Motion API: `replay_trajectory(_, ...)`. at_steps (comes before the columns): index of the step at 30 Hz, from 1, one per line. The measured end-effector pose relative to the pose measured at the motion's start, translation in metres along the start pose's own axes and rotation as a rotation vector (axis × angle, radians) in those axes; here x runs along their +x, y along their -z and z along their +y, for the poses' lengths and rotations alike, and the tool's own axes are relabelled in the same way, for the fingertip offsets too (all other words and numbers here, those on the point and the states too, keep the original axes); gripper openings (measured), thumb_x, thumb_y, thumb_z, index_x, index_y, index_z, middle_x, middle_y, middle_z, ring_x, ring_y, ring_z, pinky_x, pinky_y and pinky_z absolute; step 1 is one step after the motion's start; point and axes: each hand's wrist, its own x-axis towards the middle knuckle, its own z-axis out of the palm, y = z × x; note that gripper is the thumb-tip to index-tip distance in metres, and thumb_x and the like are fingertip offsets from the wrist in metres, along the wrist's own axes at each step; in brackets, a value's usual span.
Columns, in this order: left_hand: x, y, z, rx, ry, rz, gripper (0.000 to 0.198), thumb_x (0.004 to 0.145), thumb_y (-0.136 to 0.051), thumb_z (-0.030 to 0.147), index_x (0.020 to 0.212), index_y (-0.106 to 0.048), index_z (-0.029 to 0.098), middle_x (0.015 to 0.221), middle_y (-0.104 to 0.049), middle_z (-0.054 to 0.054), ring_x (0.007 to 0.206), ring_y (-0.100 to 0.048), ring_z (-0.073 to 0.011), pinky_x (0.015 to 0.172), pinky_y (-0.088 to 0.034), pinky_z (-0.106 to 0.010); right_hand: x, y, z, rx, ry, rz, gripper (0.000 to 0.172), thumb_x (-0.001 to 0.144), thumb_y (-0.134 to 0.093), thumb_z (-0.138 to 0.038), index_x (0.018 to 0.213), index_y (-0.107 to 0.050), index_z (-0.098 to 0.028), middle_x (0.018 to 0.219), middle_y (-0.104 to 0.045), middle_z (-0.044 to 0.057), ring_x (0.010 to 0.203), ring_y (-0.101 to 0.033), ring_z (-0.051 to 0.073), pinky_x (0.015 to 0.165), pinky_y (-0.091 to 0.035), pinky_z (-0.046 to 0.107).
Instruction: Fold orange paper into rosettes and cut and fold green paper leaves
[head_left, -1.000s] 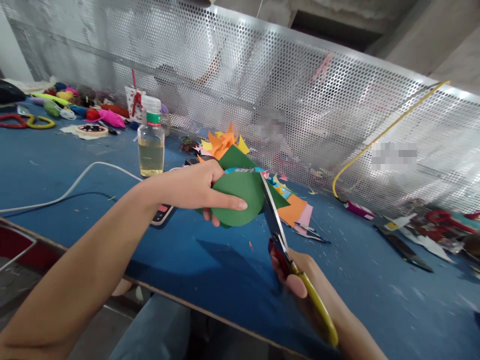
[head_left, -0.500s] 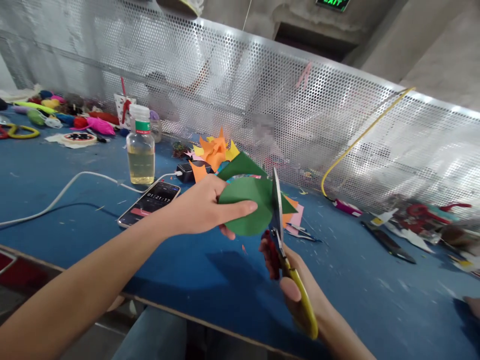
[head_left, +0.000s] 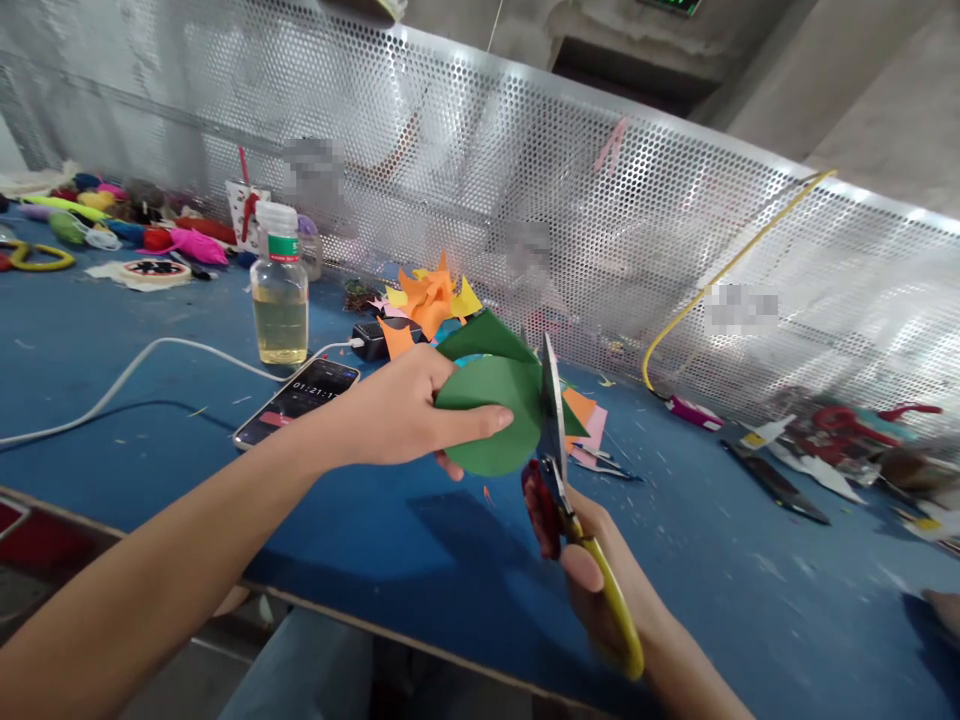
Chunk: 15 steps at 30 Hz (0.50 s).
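Left hand (head_left: 397,415) pinching green paper (head_left: 491,415) above blue table (head_left: 90,350), right hand (head_left: 600,575) gripping scissors (head_left: 562,480), blades apparently nearly closed at paper's edge, phone (head_left: 296,400) nearby

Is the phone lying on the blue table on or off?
On. The phone has a lit screen showing white timer digits.

Bright, even light from above and ahead. Glare patches on right part of perforated metal screen (head_left: 637,220). Soft shadow on blue tabletop (head_left: 712,560) under left hand (head_left: 390,415) and green paper (head_left: 487,425). Yellow handle of scissors (head_left: 559,470) slightly smeared. Far-right clutter (head_left: 847,425) blurred. Wide-angle bowing at edges; centre sharp.
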Motion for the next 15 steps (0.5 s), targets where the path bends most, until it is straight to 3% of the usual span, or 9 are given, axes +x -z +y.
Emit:
replay_trajectory(6, -0.001, 0.006, 0.002, 0.091, -0.017, 0.006, 0.032, 0.080, -0.057, 0.032, 0.054, -0.062, 0.014, 0.053, -0.065, 0.000, 0.049, -0.060, -0.0078, 0.049, -0.049, -0.015, -0.001, 0.002, -0.001, -0.031, -0.001, -0.030, 0.076, 0.054, -0.018, -0.090, 0.070, -0.043, -0.021, 0.055, -0.038, -0.003, 0.049, -0.034, 0.012, 0.045, -0.028, 0.026)
replay_trajectory(15, -0.002, 0.016, -0.005, 0.117, -0.003, -0.045, 0.030, 0.079, -0.058, 0.036, 0.060, -0.064, 0.013, 0.054, -0.063, -0.001, 0.049, -0.060, -0.0092, 0.048, -0.049, -0.016, 0.001, 0.013, 0.004, -0.194, 0.021, -0.151, 0.072, 0.054, -0.011, -0.089, 0.064, -0.036, -0.021, 0.058, -0.039, -0.002, 0.052, -0.031, 0.012, 0.045, -0.026, 0.026)
